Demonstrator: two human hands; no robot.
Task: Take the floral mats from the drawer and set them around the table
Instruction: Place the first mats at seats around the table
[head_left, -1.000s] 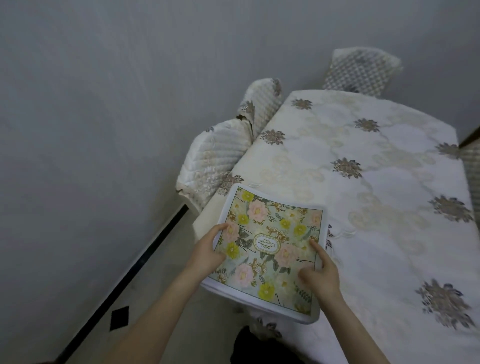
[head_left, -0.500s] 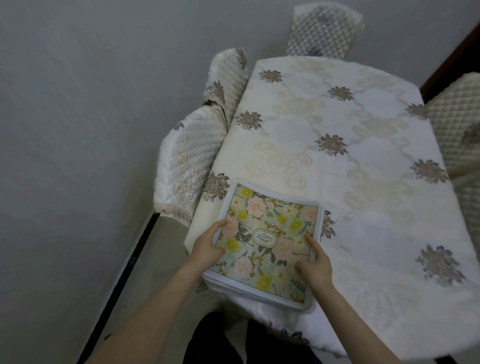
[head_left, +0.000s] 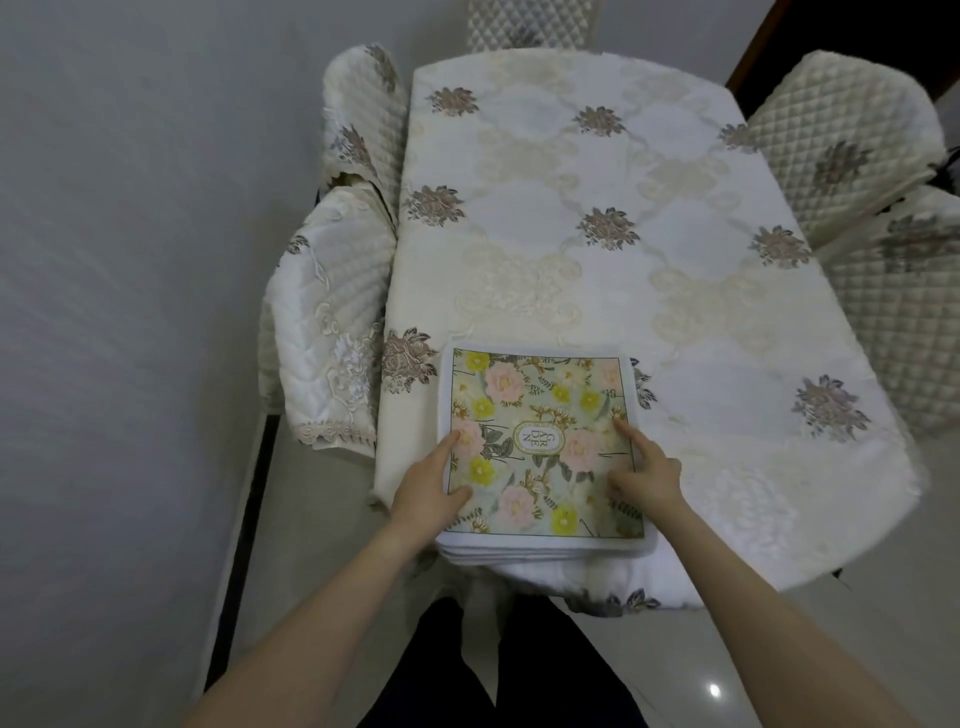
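- My left hand (head_left: 427, 488) grips the left edge of the stack of square white-bordered floral mats (head_left: 540, 447), thumb on top and the other fingers out of sight beneath the edge; I judge this keeps the layers from sliding apart while the pile sits at the rim.
- My right hand (head_left: 644, 475) lies on top of the stack near its right edge, forefinger stretched forward flat on the print, thumb also on top, the remaining fingers curled; whether they hook under the edge I cannot tell. It reads to me as pressing the pile down rather than lifting it.
- The stack rests on the near end of the surface, which is draped in a cream embroidered cloth with grey-brown flowers (head_left: 597, 228); its near edge juts slightly past the rim of the surface, toward my body.
- The mats are close to square, so no clear long axis. The oval label at the centre of the stack reads sideways from where I stand, so the print's upright runs left to right. The edges sit roughly square to the surface.
- Left of the stack stands a white quilted chair cover with raised embroidery (head_left: 332, 322); far right of the stack are cream diamond-quilted chair backs (head_left: 841, 135).
- No mat yet lies apart from the stack, so I judge distribution has not begun.
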